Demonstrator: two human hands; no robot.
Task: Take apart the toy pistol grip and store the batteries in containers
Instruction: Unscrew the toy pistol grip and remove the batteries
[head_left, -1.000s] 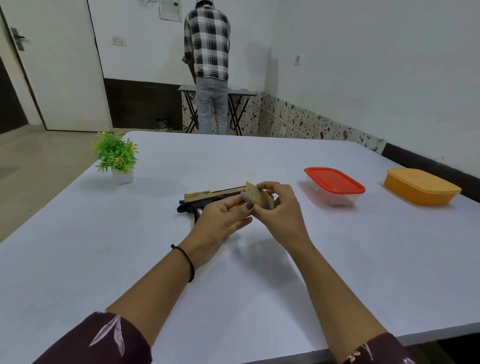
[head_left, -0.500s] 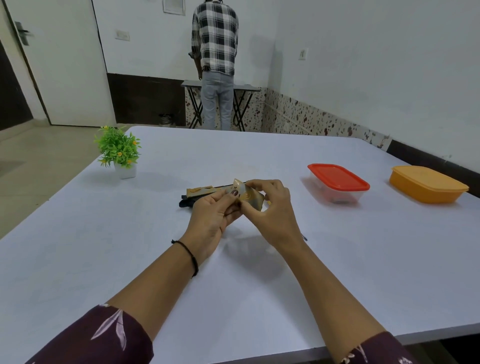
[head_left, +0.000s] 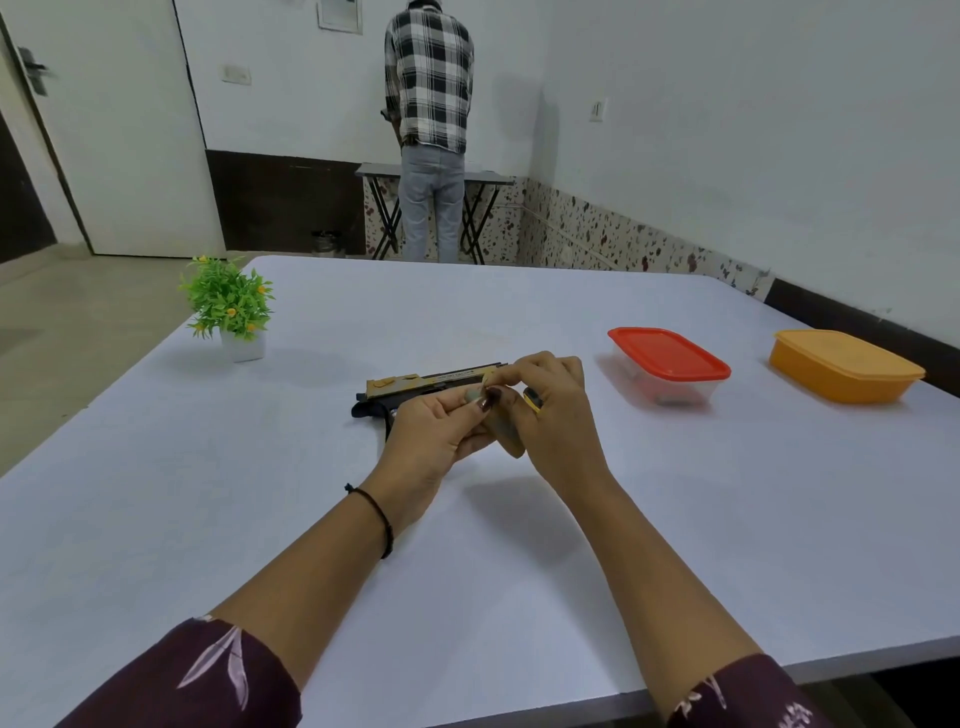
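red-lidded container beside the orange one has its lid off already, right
No. In the head view the red lid sits closed on its clear container; it does stand beside the orange container.

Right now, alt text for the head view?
Left hand and right hand pinch a small tan piece over a white table, the toy pistol just behind them. A red-lidded container and an orange container sit to the right; a potted plant at far left.

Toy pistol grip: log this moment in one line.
left hand: holds grip piece; right hand: pinches it; red-lidded container, orange container: closed
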